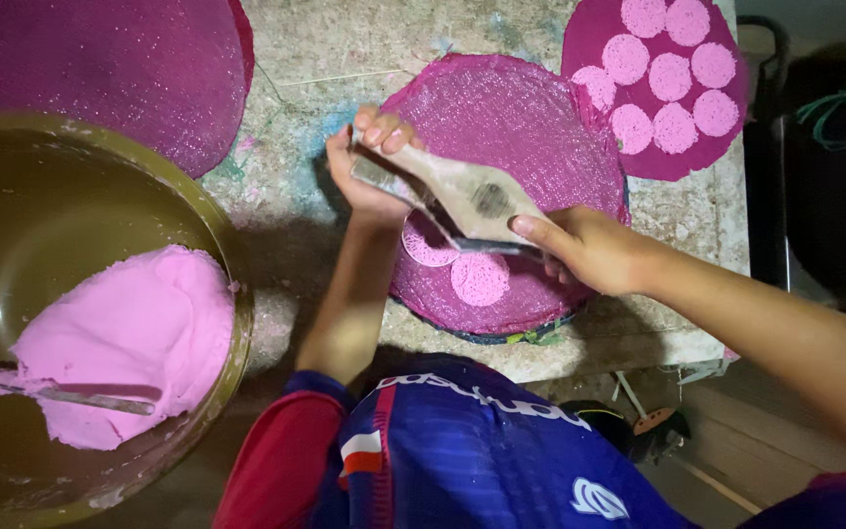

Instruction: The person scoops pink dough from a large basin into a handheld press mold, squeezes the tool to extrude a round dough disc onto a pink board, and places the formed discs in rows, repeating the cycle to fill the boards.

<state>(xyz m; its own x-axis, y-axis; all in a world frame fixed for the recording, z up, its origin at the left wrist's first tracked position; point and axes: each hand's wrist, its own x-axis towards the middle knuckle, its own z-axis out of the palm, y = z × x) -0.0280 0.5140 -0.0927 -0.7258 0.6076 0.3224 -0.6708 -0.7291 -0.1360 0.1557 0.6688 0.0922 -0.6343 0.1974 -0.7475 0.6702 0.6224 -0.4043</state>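
My left hand (369, 162) grips the far end of a wooden press tool (462, 191) with metal bars, and my right hand (589, 245) holds its near end. The tool hangs over a round magenta woven mat (531, 127) on the table. Two pale pink dough discs lie on the mat under the tool; one disc (480, 279) shows fully, the other disc (425, 245) is partly hidden by the tool.
A large olive bowl (212, 211) at left holds pink dough (134, 338) with a spoon (80, 397) stuck in it. A second mat (678, 162) with several pink discs lies at top right. Another magenta mat (119, 69) lies top left. The worn table edge (638, 348) is near me.
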